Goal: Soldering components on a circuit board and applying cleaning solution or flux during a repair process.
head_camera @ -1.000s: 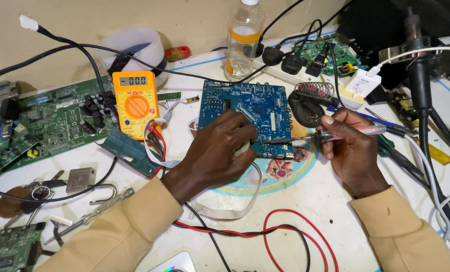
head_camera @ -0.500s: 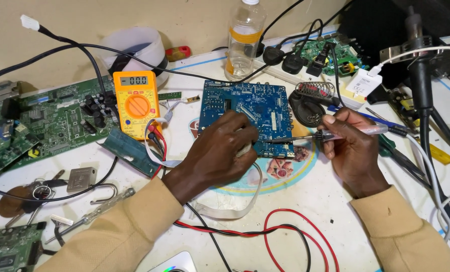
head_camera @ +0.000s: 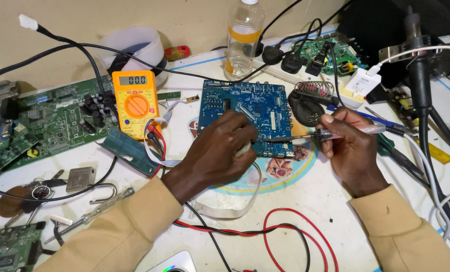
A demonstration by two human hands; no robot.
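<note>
A blue circuit board point(head_camera: 245, 108) lies flat in the middle of the white table. My left hand point(head_camera: 220, 151) rests on its near edge, fingers curled over a small pale object that is mostly hidden. My right hand point(head_camera: 348, 146) grips a screwdriver with a clear handle point(head_camera: 351, 132); its dark shaft points left and the tip touches the board's lower right corner. Beige sleeves cover both arms.
An orange multimeter point(head_camera: 134, 95) with red and black leads lies left of the board. A large green board point(head_camera: 43, 121) fills the far left. A plastic bottle point(head_camera: 243, 38), a power strip with plugs point(head_camera: 295, 63), a soldering iron stand point(head_camera: 308, 100) and loose cables surround the work.
My right hand has shifted the screwdriver slightly, its tip staying at the board's lower right corner. My left hand has barely moved.
</note>
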